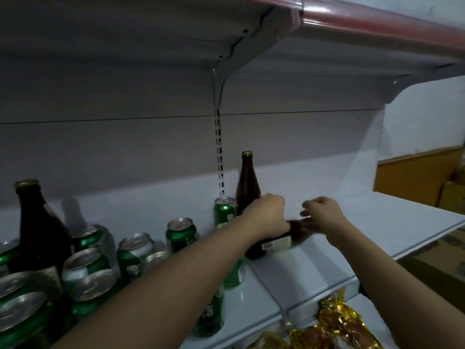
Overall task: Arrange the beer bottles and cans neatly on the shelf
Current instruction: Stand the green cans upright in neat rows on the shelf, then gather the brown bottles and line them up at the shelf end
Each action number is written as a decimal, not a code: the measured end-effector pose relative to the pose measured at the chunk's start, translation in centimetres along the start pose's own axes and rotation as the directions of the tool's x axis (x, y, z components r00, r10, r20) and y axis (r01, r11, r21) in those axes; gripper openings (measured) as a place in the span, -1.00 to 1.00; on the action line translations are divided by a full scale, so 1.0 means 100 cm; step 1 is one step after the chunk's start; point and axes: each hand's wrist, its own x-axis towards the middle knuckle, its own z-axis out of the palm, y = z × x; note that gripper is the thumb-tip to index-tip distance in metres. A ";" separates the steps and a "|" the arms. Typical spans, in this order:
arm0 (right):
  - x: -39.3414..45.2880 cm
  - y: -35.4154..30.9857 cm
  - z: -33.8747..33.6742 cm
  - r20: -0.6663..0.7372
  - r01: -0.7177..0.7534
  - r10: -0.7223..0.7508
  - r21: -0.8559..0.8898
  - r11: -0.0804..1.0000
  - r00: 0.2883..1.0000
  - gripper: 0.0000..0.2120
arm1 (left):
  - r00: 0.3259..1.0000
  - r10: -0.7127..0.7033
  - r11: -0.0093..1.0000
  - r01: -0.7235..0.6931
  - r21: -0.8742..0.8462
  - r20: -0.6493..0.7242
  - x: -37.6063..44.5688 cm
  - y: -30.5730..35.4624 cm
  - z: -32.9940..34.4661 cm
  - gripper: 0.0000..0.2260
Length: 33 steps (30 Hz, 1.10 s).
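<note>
hands reach onto the white metal shelf (pixel 352 238) in the head view. left hand (pixel 266 217) curls round the body of a tall brown glass beer bottle (pixel 247 182) standing upright near the back panel, just right of a green aluminium beer can (pixel 224 212). right hand (pixel 323 215) hovers beside it, fingers loosely bent, holding nothing. more green cans (pixel 136 250) and a second dark bottle (pixel 37 222) crowd the shelf's left side.

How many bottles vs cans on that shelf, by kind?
brown bottles: 2 (a brown blur beside the right one is unclear, not counted)
green cans: 12, two partly hidden under the forearm
Total: 14
</note>
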 end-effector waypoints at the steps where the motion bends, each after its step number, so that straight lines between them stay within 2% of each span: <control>1: 0.003 0.011 -0.006 -0.010 -0.046 0.046 0.006 0.999 0.999 -0.84 | 1.000 -0.013 0.999 0.012 0.052 0.007 0.004 0.003 0.010 -0.54; 5: 0.013 0.046 -0.016 -0.027 -0.126 0.127 0.040 0.991 0.992 -0.87 | 0.995 -0.096 0.988 0.092 0.120 0.022 0.017 0.005 0.044 -0.58; 9: 0.021 0.064 -0.006 -0.020 -0.096 0.096 0.014 0.995 0.995 -0.90 | 0.988 -0.151 0.973 0.142 0.183 0.037 0.031 0.004 0.070 -0.44; 12: 0.026 0.073 0.005 -0.040 -0.066 0.065 -0.023 0.998 0.997 -0.77 | 0.984 -0.174 0.948 0.161 0.273 0.024 0.037 0.003 0.085 -0.32; 14: 0.027 0.079 0.009 -0.070 -0.056 0.055 -0.011 0.998 0.996 -0.76 | 0.984 -0.178 0.932 0.171 0.321 -0.007 0.038 0.000 0.092 -0.26; 16: 0.028 0.084 0.010 -0.100 -0.052 0.055 0.023 0.998 0.994 -0.73 | 0.986 -0.152 0.925 0.167 0.342 -0.068 0.039 -0.004 0.098 -0.29; 19: 0.026 0.090 0.013 -0.117 0.002 -0.004 -0.017 1.000 0.993 -0.68 | 0.983 -0.092 0.903 0.149 0.404 -0.158 0.038 -0.005 0.105 -0.37; 25: 0.014 0.093 0.015 -0.143 0.050 -0.062 -0.085 0.995 0.988 -0.70 | 0.972 -0.063 0.866 0.166 0.471 -0.227 0.026 0.002 0.111 -0.41; 29: 0.004 0.087 0.012 -0.131 0.066 -0.078 -0.093 0.994 0.988 -0.64 | 0.965 -0.110 0.901 0.198 0.387 -0.237 0.012 0.007 0.103 -0.40; 31: -0.003 0.083 0.009 -0.097 0.079 -0.071 0.081 0.994 0.993 -0.53 | 0.954 -0.153 0.941 0.221 0.257 -0.259 0.005 0.009 0.095 -0.42; 33: -0.012 0.075 0.006 -0.030 0.069 -0.063 0.293 0.954 0.998 -0.52 | 0.940 -0.193 0.969 0.228 0.098 -0.281 -0.004 0.013 0.086 -0.45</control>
